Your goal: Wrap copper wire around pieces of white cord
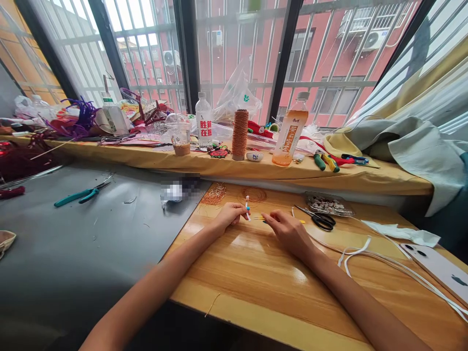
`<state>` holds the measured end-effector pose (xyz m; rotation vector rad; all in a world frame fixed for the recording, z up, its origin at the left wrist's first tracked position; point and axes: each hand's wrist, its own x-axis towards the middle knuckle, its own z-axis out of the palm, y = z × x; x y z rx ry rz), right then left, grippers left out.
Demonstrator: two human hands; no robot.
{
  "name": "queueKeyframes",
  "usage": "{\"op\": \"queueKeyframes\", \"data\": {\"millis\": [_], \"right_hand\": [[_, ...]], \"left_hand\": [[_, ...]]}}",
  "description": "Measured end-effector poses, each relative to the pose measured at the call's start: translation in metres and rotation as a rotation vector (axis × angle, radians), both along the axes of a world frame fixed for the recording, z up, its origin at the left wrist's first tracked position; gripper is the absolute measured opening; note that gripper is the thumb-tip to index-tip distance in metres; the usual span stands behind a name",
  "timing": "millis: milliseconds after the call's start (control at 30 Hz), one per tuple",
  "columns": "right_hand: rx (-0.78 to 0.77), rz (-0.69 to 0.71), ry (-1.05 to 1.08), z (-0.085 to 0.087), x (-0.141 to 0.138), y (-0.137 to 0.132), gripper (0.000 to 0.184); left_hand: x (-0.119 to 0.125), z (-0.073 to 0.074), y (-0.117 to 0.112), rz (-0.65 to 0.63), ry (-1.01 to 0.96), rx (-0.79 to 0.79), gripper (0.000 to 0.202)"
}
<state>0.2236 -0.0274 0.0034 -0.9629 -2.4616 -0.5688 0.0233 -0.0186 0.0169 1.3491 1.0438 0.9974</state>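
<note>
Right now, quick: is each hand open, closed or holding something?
Left hand: closed, pinching a small white strip.
Right hand: closed, holding a slim yellow tool.

A white strip [247,201] is pinched in the left hand [231,216]. A yellow-ended tool [302,222] is held in the right hand [287,228], its tip pointed left, toward the strip. Black-handled scissors [323,221] are laid farther right, beside a clear tray [349,213]. Teal-handled pliers [71,198] are placed on the grey surface [120,239] at left.
</note>
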Motion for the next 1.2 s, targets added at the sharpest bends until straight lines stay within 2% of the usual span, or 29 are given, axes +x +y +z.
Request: {"op": "queueKeyframes", "data": {"millis": [233,533,667,733,833,1000,1067,1200], "right_hand": [[-0.036,0.077,0.006,-0.003,-0.001,-0.002,0.032],[-0.052,0.120,-0.106,-0.003,-0.003,-0.003,0.026],[-0.175,0.069,-0.110,0.003,-0.010,-0.006,0.025],[-0.312,0.038,-0.036,0.006,-0.013,-0.007,0.025],[-0.614,0.030,0.196,0.011,-0.016,-0.006,0.022],[-1.340,0.019,0.480,0.023,-0.015,-0.004,0.026],[-1.582,-0.007,0.576,0.027,-0.013,-0.005,0.024],[-1.794,-0.008,0.727,0.030,-0.010,-0.007,0.019]], "left_hand": [[0.003,0.007,-0.006,0.021,0.040,-0.024,0.018],[0.004,0.003,-0.005,0.011,0.098,-0.006,0.022],[0.004,0.002,-0.005,0.031,0.164,0.082,0.022],[0.005,0.001,-0.005,0.030,0.183,0.146,0.022],[0.007,0.000,-0.007,-0.023,0.174,0.205,0.023],[0.008,0.002,-0.009,-0.143,0.135,0.233,0.022],[0.007,0.003,-0.010,-0.174,0.127,0.228,0.024],[0.006,0.007,-0.012,-0.263,0.155,0.214,0.024]]}}
